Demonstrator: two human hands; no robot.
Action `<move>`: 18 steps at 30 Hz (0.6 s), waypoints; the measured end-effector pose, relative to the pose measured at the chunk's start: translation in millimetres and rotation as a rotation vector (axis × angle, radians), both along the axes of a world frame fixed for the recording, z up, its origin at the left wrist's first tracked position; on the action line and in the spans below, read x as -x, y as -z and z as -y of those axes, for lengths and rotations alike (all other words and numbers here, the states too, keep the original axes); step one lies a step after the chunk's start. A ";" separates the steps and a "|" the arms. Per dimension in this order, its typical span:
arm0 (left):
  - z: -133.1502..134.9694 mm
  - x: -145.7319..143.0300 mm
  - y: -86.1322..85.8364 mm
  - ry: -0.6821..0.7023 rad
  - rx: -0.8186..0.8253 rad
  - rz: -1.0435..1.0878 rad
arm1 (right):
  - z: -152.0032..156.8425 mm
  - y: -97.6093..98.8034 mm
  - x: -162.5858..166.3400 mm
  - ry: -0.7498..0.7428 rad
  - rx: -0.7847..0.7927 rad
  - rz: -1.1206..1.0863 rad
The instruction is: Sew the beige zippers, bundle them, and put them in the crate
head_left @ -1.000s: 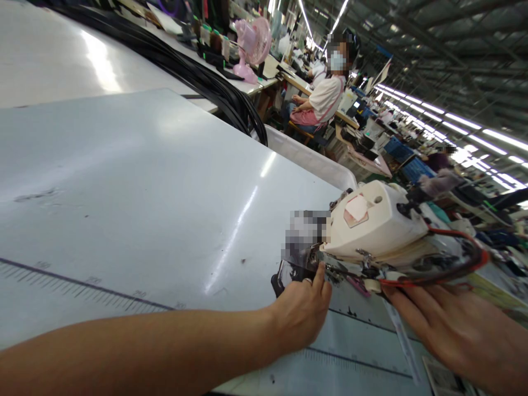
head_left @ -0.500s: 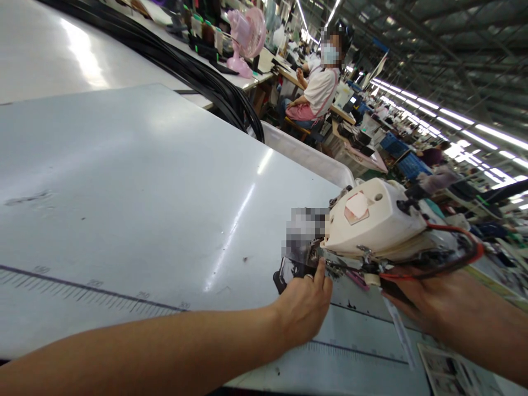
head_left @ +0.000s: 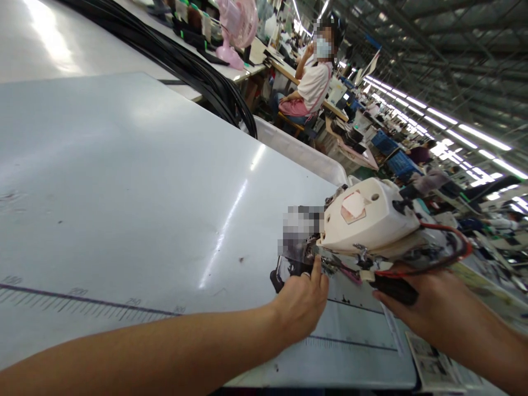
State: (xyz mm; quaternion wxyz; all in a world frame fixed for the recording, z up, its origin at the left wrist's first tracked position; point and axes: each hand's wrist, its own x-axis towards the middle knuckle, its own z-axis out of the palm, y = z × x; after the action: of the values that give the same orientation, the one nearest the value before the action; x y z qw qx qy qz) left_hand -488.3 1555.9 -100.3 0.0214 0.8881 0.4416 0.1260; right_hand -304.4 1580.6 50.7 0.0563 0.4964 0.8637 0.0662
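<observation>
A white sewing machine [head_left: 367, 217] stands at the right of the pale tabletop, its needle area facing left. My left hand [head_left: 301, 300], with a ring on one finger, presses a small black piece with a white print [head_left: 284, 270] beside the needle area. Its index finger points up toward the presser foot; the thumb is hidden. Behind the machine's front, my right hand [head_left: 433, 300] grips a flat dark piece [head_left: 396, 289] between thumb and fingers. Part of that hand is hidden under the machine and its red cable [head_left: 441, 224].
Ruler marks [head_left: 103, 300] run along the near tabletop. A white bin [head_left: 301, 147] borders its far edge, with long black strips [head_left: 198, 71] draped nearby. A pink fan [head_left: 235, 27] and a seated person in a mask [head_left: 311, 82] are beyond.
The view has shifted slightly. My right hand has come a little further out from behind the machine, showing more of the dark piece. My left hand stays put. The seated person has raised a hand.
</observation>
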 end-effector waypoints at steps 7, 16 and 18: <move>2.9 0.5 -3.4 -0.006 0.010 -0.034 | 9.6 -0.5 6.3 -0.164 -0.226 0.251; 4.7 2.2 -2.5 0.009 -0.014 -0.003 | 14.0 -16.0 0.4 -0.432 -0.257 0.364; 5.0 2.2 -2.8 0.012 -0.009 0.002 | 12.9 -17.8 -4.3 -0.520 -0.288 0.399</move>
State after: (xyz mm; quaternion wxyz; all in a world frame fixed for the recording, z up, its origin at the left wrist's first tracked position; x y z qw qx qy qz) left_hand -490.5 1550.9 -97.5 0.0186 0.8907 0.4357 0.1286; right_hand -300.1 1567.7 68.6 0.1344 0.2402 0.9150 0.2949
